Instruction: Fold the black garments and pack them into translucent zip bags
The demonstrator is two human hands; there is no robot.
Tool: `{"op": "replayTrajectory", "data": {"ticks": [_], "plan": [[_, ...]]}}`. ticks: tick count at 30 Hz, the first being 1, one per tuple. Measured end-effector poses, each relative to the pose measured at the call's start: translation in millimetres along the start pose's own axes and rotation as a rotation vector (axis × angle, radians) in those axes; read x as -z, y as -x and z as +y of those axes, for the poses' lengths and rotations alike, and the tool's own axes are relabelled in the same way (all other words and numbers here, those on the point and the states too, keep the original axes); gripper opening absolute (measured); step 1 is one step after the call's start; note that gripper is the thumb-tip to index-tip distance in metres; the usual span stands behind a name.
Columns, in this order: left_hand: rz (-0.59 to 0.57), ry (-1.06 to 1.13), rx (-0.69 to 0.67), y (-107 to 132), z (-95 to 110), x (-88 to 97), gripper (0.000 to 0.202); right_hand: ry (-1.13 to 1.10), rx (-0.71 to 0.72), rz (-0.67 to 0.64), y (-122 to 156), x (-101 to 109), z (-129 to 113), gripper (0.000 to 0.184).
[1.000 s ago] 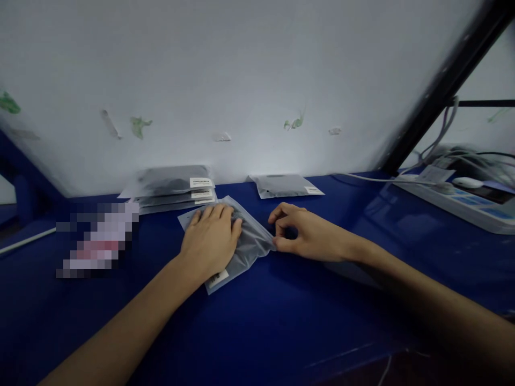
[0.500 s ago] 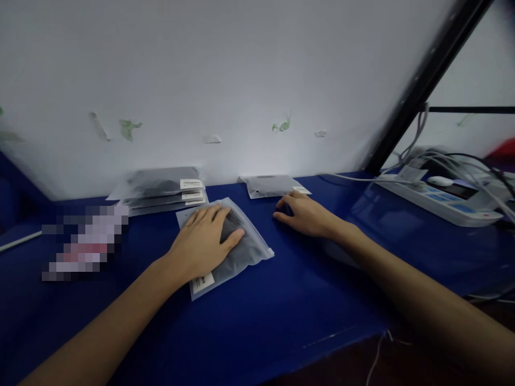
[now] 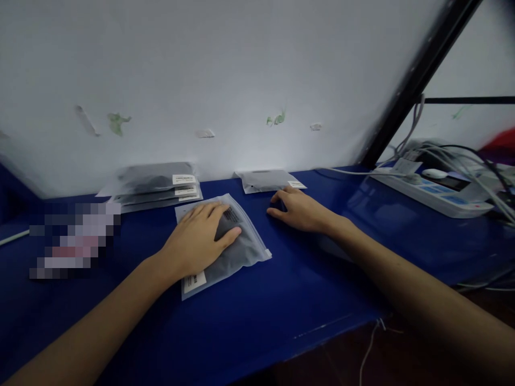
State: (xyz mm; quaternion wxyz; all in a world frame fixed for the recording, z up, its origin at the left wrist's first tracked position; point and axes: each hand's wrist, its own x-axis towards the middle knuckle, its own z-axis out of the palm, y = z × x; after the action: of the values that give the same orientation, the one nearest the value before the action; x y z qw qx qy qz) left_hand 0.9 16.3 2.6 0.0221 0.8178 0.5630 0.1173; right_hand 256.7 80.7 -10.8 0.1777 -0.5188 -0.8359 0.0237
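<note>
Under my left hand (image 3: 201, 236) lies a frosted zip bag (image 3: 241, 249) with something dark inside. The palm and outstretched fingers rest flat on it, covering its middle, with the thumb spread to the side. A white label shows at the bag's near corner, and a white slider sits at the right end of its zip. My right hand (image 3: 300, 209) rests on the blue table (image 3: 257, 321), fingers loosely bent, thumb apart, nothing visible in it. Just beyond it a second frosted bag (image 3: 263, 181) with a white label lies by the wall.
A stack of several labelled frosted bags (image 3: 155, 179) stands against the wall (image 3: 241, 69) at the back left. To its front is a blurred-out item (image 3: 76, 241). A white device with blue panels (image 3: 434, 195) sits at the right under tangled cables (image 3: 462, 161).
The camera view has shifted a little, so everything sits slightly further left in it. Both hands keep their places, the left on the bag and the right on the table.
</note>
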Motion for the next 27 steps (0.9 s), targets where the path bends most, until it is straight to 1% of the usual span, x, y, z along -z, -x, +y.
{"op": "replayTrajectory", "data": {"ticks": [2,6,9,12,14,18,22,24,27], "plan": [[0.005,0.002,-0.017,0,3,-0.9,0.064,-0.038,0.052,0.001,1,2,-5,0.030],[0.040,0.003,-0.052,2,11,-3.3,0.060,-0.210,0.236,0.004,3,3,-22,0.019],[0.072,0.004,-0.075,4,19,-4.7,0.054,-0.331,0.282,0.049,3,1,-29,0.018],[0.099,0.011,-0.087,7,26,-5.8,0.052,-0.383,0.257,0.088,2,-3,-29,0.024],[0.101,0.025,-0.106,9,30,-6.2,0.052,-0.390,0.250,0.074,2,-5,-28,0.027],[0.059,0.057,-0.150,12,34,-5.7,0.057,-0.358,0.259,0.022,1,-7,-29,0.020],[0.042,0.083,-0.171,13,36,-4.3,0.060,-0.402,0.139,0.036,2,-7,-34,0.014],[0.039,0.094,-0.176,14,36,-3.6,0.060,-0.436,0.081,0.042,3,-7,-38,0.018],[0.031,0.099,-0.170,15,37,-3.2,0.060,-0.444,0.047,0.008,5,-4,-43,0.022]]}}
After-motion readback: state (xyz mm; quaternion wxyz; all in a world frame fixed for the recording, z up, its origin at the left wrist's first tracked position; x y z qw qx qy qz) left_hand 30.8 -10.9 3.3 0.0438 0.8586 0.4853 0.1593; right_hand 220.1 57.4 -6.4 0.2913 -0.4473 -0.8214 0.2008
